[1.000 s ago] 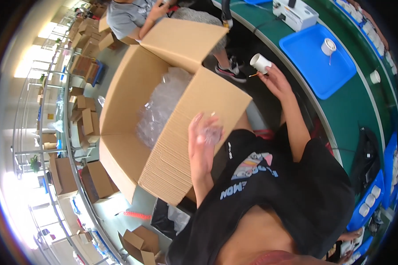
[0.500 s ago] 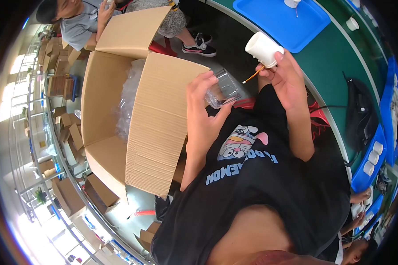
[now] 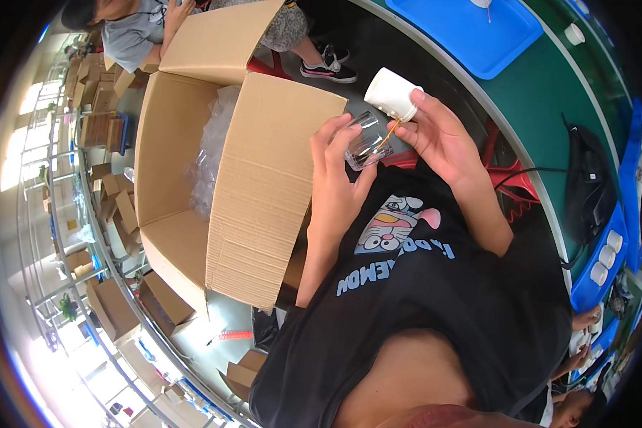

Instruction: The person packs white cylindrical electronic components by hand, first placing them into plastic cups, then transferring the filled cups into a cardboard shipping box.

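Observation:
My left hand [image 3: 339,157] is closed around a clear plastic cup-like housing [image 3: 367,141], its fingers along the far side and its thumb on the near side. My right hand [image 3: 439,139] grips a white cylindrical part [image 3: 392,94] by its lower end, tilted with the wide end toward the upper left. A thin orange-yellow wire [image 3: 390,132] hangs from the white part, and its tip lies at the clear housing; whether it is inside or in front I cannot tell. The two parts are close together, above my lap.
At my left stands an open cardboard box [image 3: 264,192] with clear plastic pieces [image 3: 210,153] inside. To the right curves a green worktable [image 3: 542,135] bearing a blue tray [image 3: 471,43], a black bag-like item [image 3: 588,171] and white cylinders [image 3: 606,255]. Other people sit nearby.
My right hand has brought the white part left and down toward the clear housing. The wire's tip has moved from beside the housing to overlap it. The left hand has shifted slightly.

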A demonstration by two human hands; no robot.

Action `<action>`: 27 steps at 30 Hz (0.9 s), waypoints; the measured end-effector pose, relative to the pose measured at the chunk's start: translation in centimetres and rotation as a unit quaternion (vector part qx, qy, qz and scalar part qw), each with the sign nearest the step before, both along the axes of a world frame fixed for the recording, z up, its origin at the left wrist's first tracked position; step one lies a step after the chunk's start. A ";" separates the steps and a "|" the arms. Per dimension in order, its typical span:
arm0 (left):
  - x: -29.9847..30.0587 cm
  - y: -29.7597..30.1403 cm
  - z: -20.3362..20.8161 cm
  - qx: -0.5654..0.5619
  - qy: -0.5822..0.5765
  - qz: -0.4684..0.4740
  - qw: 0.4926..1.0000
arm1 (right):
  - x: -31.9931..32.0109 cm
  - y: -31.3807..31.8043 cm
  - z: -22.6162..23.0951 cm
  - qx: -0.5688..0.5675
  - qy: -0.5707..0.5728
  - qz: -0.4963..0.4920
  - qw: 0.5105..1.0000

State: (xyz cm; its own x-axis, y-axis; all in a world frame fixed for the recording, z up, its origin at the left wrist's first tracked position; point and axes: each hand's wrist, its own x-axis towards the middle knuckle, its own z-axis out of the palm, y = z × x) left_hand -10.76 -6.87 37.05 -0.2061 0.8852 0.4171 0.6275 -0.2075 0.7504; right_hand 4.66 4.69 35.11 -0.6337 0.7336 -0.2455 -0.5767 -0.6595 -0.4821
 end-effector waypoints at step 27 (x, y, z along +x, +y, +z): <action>-1.3 -0.8 -2.0 -0.034 -0.044 -0.033 0.998 | -0.5 -1.1 -0.3 0.103 -0.106 0.066 0.987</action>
State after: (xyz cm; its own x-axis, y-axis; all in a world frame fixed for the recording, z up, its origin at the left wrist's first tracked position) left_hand -12.03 -7.69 35.04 -0.1801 0.9235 0.3386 0.5458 -0.1926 0.8155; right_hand 4.13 3.55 34.80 -0.6767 0.6969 -0.2373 -0.3646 -0.5973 -0.7143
